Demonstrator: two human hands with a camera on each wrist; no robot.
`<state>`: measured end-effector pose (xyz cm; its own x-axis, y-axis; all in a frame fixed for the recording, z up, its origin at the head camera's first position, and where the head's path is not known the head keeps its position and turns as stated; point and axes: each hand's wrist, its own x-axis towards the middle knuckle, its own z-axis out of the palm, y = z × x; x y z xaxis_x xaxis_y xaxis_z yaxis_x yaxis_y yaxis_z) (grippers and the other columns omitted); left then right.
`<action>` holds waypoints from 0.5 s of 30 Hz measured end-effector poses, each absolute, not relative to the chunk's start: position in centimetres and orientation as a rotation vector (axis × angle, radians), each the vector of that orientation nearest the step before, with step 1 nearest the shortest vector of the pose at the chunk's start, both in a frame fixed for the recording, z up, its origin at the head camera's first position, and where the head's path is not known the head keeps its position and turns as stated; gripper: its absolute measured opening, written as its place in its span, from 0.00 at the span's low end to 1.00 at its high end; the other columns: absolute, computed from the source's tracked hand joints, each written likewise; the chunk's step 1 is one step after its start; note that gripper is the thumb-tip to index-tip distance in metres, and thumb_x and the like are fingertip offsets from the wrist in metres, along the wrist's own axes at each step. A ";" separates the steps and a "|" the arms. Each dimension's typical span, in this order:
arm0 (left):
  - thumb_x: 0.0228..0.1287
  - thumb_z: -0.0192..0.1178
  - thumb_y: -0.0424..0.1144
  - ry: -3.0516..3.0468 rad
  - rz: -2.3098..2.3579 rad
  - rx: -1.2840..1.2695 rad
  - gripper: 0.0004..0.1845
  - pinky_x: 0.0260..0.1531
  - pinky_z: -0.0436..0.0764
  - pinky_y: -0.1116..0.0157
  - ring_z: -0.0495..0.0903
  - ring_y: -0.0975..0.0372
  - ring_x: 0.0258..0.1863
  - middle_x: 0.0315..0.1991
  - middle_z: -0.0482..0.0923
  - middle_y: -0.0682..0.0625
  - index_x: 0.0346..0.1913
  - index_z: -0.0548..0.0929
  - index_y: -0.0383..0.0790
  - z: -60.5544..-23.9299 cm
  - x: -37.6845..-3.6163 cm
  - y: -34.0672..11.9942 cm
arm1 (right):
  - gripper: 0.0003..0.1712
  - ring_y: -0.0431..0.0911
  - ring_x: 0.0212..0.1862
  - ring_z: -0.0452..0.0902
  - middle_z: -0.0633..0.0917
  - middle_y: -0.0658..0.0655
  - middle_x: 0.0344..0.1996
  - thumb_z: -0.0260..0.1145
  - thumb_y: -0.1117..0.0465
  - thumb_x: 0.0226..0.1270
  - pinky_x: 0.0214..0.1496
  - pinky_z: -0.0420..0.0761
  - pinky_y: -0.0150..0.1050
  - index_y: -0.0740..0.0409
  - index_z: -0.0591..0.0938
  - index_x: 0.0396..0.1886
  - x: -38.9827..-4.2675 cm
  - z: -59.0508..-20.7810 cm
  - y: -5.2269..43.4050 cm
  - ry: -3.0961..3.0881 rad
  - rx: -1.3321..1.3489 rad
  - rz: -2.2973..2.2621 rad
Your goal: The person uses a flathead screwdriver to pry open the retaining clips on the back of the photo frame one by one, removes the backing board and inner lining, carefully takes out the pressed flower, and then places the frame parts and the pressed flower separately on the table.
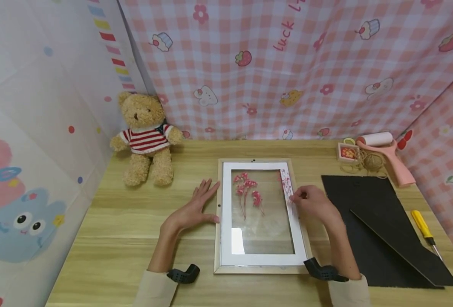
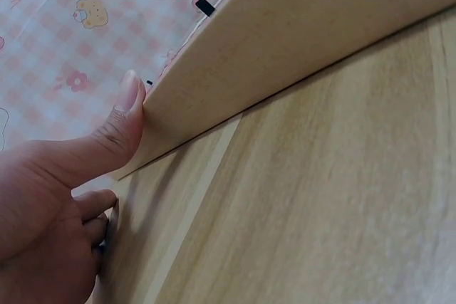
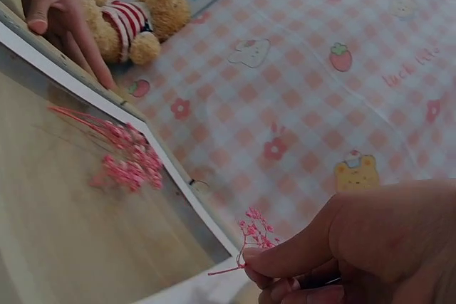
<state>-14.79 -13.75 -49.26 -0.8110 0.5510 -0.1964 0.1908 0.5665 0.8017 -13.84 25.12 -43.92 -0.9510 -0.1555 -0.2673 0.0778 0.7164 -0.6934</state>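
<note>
A wooden picture frame (image 1: 217, 251) lies flat on the table, with a white mat border (image 1: 264, 259) around a glass pane (image 1: 264, 232). Pink dried flowers (image 1: 249, 184) on thin stems lie on the pane's upper left. My left hand (image 1: 189, 211) rests at the frame's left side, its fingers spread and its thumb (image 2: 127, 115) against the wooden edge. Between thumb and fingertips, my right hand (image 3: 356, 250) pinches a small pink dried flower sprig (image 3: 255, 231). In the head view this sprig (image 1: 285, 182) overlaps the mat's right strip.
Black boards (image 1: 356, 243) lie right of the frame, beside a yellow-handled screwdriver (image 1: 422, 226). Behind them are a pink lint roller (image 1: 399, 164), a twine ball (image 1: 373, 161) and a small box (image 1: 347, 152). A teddy bear (image 1: 145, 140) sits at the back left.
</note>
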 end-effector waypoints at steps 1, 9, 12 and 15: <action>0.67 0.77 0.47 2.374 1.143 0.601 0.61 0.87 0.28 0.42 0.23 0.45 0.90 0.91 0.27 0.39 0.92 0.46 0.48 -49.2 -14.8 -13.8 | 0.13 0.47 0.33 0.71 0.78 0.54 0.29 0.65 0.62 0.81 0.33 0.69 0.40 0.66 0.84 0.35 -13.9 -43.8 25.5 2.622 -0.063 -1.079; 0.67 0.77 0.48 2.372 1.146 0.595 0.61 0.86 0.29 0.40 0.23 0.45 0.90 0.91 0.27 0.39 0.92 0.46 0.49 -49.2 -14.7 -13.8 | 0.16 0.49 0.35 0.75 0.86 0.62 0.38 0.63 0.59 0.83 0.35 0.74 0.42 0.69 0.87 0.42 -15.5 -43.1 29.4 2.639 -0.059 -0.951; 0.67 0.77 0.48 2.368 1.153 0.599 0.61 0.86 0.29 0.40 0.23 0.45 0.90 0.91 0.27 0.39 0.92 0.45 0.49 -49.2 -14.7 -13.8 | 0.18 0.48 0.33 0.73 0.84 0.61 0.34 0.62 0.58 0.85 0.35 0.72 0.42 0.71 0.86 0.42 -17.1 -43.0 31.0 2.638 -0.057 -0.906; 0.67 0.77 0.48 2.368 1.154 0.606 0.61 0.86 0.29 0.40 0.23 0.45 0.90 0.91 0.27 0.39 0.92 0.45 0.49 -49.2 -14.7 -13.9 | 0.19 0.47 0.29 0.68 0.78 0.55 0.26 0.61 0.59 0.86 0.34 0.69 0.42 0.71 0.86 0.39 -18.6 -43.2 32.3 2.628 -0.046 -0.905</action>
